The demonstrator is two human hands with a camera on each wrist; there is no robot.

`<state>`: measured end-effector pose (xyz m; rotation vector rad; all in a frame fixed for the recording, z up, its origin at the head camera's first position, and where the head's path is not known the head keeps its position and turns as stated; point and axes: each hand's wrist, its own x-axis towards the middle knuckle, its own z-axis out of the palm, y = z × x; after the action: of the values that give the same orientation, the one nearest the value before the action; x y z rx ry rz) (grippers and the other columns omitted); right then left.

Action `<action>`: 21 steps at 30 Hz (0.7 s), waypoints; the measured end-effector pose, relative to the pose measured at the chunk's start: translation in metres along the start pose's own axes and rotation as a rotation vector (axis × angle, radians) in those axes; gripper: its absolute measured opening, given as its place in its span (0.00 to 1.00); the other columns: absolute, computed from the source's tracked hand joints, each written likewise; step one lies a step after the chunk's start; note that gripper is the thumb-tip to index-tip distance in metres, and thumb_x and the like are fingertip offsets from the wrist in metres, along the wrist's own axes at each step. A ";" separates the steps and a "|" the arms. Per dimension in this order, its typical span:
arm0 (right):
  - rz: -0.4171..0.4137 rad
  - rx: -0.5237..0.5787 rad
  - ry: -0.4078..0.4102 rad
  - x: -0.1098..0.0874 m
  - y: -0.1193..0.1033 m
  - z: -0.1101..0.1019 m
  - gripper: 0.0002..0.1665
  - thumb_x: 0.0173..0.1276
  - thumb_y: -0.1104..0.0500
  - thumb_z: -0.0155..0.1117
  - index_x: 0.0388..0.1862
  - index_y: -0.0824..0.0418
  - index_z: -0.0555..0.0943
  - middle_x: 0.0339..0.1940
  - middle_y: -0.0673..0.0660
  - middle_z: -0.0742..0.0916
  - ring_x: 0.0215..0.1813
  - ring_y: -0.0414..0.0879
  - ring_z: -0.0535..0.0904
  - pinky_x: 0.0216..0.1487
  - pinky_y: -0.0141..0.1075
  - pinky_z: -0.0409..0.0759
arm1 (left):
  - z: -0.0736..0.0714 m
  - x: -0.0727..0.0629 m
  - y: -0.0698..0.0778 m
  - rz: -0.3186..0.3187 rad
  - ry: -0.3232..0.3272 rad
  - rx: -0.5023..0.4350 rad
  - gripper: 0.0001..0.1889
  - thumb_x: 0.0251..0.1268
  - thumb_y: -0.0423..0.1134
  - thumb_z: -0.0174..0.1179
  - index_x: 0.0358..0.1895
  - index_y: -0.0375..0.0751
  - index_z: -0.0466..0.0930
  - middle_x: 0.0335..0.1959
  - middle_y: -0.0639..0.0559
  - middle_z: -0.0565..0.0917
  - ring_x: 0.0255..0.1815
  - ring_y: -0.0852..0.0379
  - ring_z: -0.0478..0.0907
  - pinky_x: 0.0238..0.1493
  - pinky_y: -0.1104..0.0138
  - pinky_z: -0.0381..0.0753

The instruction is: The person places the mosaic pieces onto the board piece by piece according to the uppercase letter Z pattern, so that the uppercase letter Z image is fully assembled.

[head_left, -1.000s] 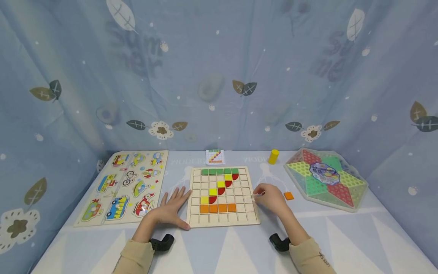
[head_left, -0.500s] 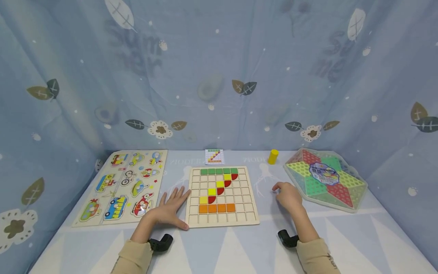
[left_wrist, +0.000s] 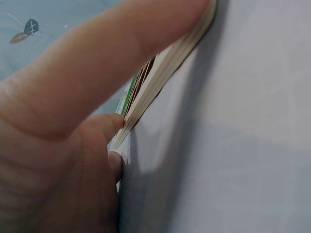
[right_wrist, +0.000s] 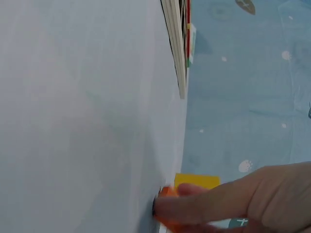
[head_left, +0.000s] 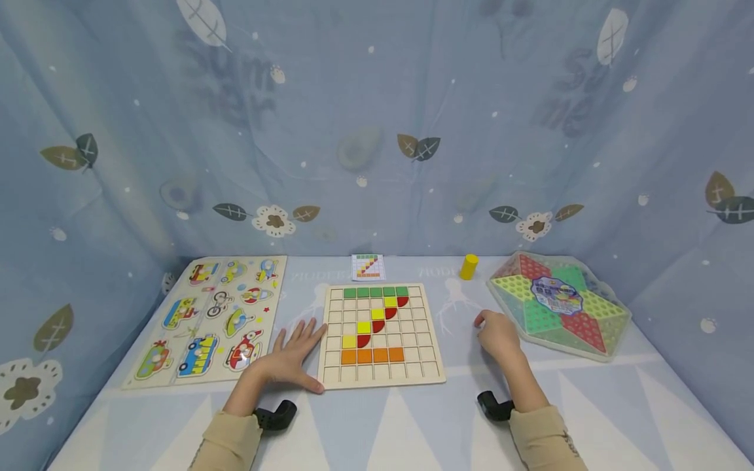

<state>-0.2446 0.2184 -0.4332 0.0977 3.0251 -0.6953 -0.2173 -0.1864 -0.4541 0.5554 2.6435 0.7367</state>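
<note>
In the head view, my left hand (head_left: pixel 291 360) lies with spread fingers along the left edge of a wooden grid board (head_left: pixel 415 372). Its thumb touches the board's near left corner. Green tiles (head_left: pixel 375 292) line the top of the board and orange tiles (head_left: pixel 372 355) a lower row. Yellow squares (head_left: pixel 364 327) and red quarter-round pieces (head_left: pixel 378 326) step diagonally between them. Right of the board, my right hand (head_left: pixel 498 335) is low over the table. Its thumb and fingers pinch a loose orange square tile (right_wrist: pixel 167 191), seen in the right wrist view and hidden under the hand in the head view.
A small pattern card (head_left: pixel 368 267) lies behind the board. A yellow cylinder (head_left: pixel 468 267) stands at the back right, beside a clear-lidded Chinese checkers box (head_left: pixel 556 304). At left lies a wooden vehicle peg puzzle (head_left: pixel 206 320). A patterned curtain (head_left: pixel 365 118) closes off the back.
My right hand has moved right from the board's edge to the loose orange tile, covering it and taking it between the fingers. The left hand has stayed at the board.
</note>
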 end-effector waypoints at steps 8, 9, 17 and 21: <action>0.024 0.416 -0.161 0.001 -0.024 0.004 0.16 0.51 0.67 0.71 0.38 0.67 0.77 0.27 0.55 0.83 0.29 0.44 0.78 0.32 0.37 0.77 | 0.000 0.000 -0.001 0.007 0.003 0.005 0.62 0.34 0.60 0.72 0.73 0.39 0.45 0.74 0.36 0.39 0.72 0.35 0.30 0.65 0.40 0.24; 0.013 0.482 -0.201 0.001 -0.029 0.005 0.15 0.52 0.66 0.71 0.37 0.67 0.77 0.26 0.54 0.83 0.29 0.44 0.78 0.34 0.37 0.78 | 0.001 0.000 -0.001 0.009 0.003 0.007 0.62 0.34 0.60 0.72 0.73 0.39 0.45 0.74 0.36 0.39 0.72 0.35 0.30 0.65 0.40 0.24; -0.112 0.635 -0.422 -0.008 -0.057 0.024 0.09 0.57 0.65 0.67 0.37 0.68 0.83 0.30 0.53 0.83 0.32 0.42 0.78 0.37 0.35 0.81 | 0.002 0.001 -0.001 0.022 0.000 0.012 0.62 0.35 0.60 0.72 0.73 0.38 0.45 0.74 0.35 0.40 0.73 0.35 0.30 0.65 0.39 0.24; -0.136 0.577 -0.432 -0.008 -0.062 0.031 0.08 0.56 0.68 0.66 0.36 0.67 0.84 0.31 0.53 0.84 0.32 0.42 0.77 0.36 0.34 0.80 | 0.003 0.003 -0.001 0.024 0.000 0.007 0.62 0.35 0.60 0.72 0.73 0.38 0.45 0.74 0.35 0.39 0.73 0.35 0.30 0.65 0.39 0.24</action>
<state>-0.2407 0.1490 -0.4336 -0.2174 2.3618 -1.3756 -0.2189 -0.1851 -0.4575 0.5906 2.6451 0.7351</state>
